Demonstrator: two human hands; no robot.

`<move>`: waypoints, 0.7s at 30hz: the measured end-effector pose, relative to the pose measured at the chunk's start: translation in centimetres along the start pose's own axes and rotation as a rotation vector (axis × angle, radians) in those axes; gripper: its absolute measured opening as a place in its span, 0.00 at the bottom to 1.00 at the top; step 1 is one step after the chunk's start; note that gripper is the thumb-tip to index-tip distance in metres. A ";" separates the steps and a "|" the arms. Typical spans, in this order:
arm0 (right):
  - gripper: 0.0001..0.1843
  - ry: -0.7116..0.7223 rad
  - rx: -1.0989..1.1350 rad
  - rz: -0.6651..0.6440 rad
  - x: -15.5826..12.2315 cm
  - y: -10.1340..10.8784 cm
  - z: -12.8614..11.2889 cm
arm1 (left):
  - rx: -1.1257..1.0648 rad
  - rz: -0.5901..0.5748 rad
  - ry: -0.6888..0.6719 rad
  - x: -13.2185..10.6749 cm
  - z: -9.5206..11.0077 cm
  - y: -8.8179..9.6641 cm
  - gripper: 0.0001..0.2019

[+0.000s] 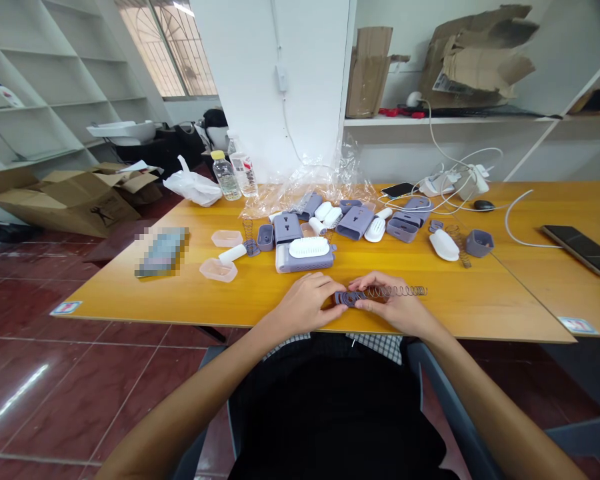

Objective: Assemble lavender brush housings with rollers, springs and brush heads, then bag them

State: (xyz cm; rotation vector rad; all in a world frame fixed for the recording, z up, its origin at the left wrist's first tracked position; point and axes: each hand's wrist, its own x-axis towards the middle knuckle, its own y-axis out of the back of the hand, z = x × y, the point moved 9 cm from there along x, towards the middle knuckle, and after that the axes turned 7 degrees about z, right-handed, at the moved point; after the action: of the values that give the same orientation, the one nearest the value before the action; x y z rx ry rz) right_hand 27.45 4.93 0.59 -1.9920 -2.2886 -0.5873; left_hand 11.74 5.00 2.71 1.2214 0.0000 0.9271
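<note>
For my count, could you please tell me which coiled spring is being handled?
The spring nearest the front edge, its grey end between the left hand and right hand; the springs at left and right sit farther back, untouched.

the left hand (305, 305) and right hand (393, 305) meet just above a yellow wooden table (480, 313), their fingers closed on a grey plastic piece (349, 298) at the left end of a coil spring (397, 291). beyond them lie a grey plastic casing (305, 261) topped by a white oval cover (309, 247), a second spring (460, 245), and a plastic water bottle (226, 177).
</note>
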 end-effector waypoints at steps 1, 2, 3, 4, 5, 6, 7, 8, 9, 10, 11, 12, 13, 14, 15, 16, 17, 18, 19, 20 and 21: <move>0.13 -0.002 0.004 0.003 0.0 0.0 0.1 | -0.003 0.003 0.003 0.0 0.0 0.0 0.11; 0.13 -0.004 0.007 0.005 0.0 0.1 0.1 | -0.003 0.006 0.007 0.0 0.0 0.0 0.11; 0.13 -0.006 0.012 0.005 0.0 0.1 0.2 | 0.000 0.009 0.014 0.0 -0.1 0.0 0.11; 0.13 -0.009 0.020 0.000 0.0 0.1 0.2 | 0.006 0.011 0.022 0.0 -0.2 0.0 0.11; 0.13 -0.009 0.034 -0.009 0.0 0.1 0.3 | 0.013 0.014 0.029 -0.1 -0.3 0.0 0.11; 0.13 -0.006 0.053 -0.022 0.0 0.0 0.2 | 0.020 0.015 0.033 -0.1 -0.4 0.0 0.11; 0.13 -0.001 0.068 -0.036 0.0 0.0 0.2 | 0.025 0.016 0.034 -0.1 -0.5 -0.1 0.11; 0.13 0.005 0.077 -0.050 -0.1 -0.1 0.1 | 0.027 0.015 0.033 -0.1 -0.5 -0.1 0.11; 0.13 0.012 0.076 -0.061 -0.1 -0.2 0.1 | 0.028 0.013 0.031 -0.1 -0.5 -0.2 0.11; 0.12 0.019 0.065 -0.070 -0.1 -0.2 0.0 | 0.028 0.012 0.029 -0.1 -0.6 -0.2 0.11; 0.11 0.025 0.048 -0.076 -0.2 -0.3 0.0 | 0.027 0.013 0.029 -0.1 -0.6 -0.2 0.11; 0.10 0.031 0.029 -0.084 -0.2 -0.3 -0.1 | 0.026 0.015 0.028 -0.1 -0.6 -0.3 0.11; 0.09 0.037 0.014 -0.092 -0.3 -0.4 -0.2 | 0.024 0.016 0.028 -0.1 -0.7 -0.3 0.11; 0.08 0.042 0.004 -0.101 -0.3 -0.5 -0.3 | 0.024 0.016 0.029 -0.1 -0.7 -0.3 0.11; 0.08 0.047 -0.002 -0.110 -0.3 -0.6 -0.4 | 0.023 0.015 0.030 -0.2 -0.7 -0.3 0.11; 0.07 0.050 -0.006 -0.118 -0.4 -0.7 -0.5 | 0.023 0.013 0.031 -0.2 -0.7 -0.3 0.11; 0.07 0.054 -0.009 -0.125 -0.4 -0.7 -0.6 | 0.022 0.011 0.031 -0.2 -0.7 -0.3 0.11; 0.07 0.059 -0.012 -0.129 -0.4 -0.7 -0.7 | 0.019 0.012 0.033 -0.2 -0.8 -0.3 0.11; 0.07 0.065 -0.017 -0.132 -0.4 -0.7 -0.8 | 0.017 0.017 0.037 -0.2 -0.8 -0.2 0.11; 0.07 0.070 -0.023 -0.135 -0.4 -0.7 -0.8 | 0.015 0.022 0.044 -0.2 -0.8 -0.1 0.11; 0.08 0.073 -0.029 -0.139 -0.4 -0.7 -0.9 | 0.016 0.026 0.054 -0.2 -0.9 0.0 0.11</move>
State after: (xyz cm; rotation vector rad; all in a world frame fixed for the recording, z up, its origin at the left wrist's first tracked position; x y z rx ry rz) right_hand 26.68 4.17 1.11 -1.8022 -2.4018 -0.6949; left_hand 11.22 5.64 2.25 1.2133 0.0346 0.9835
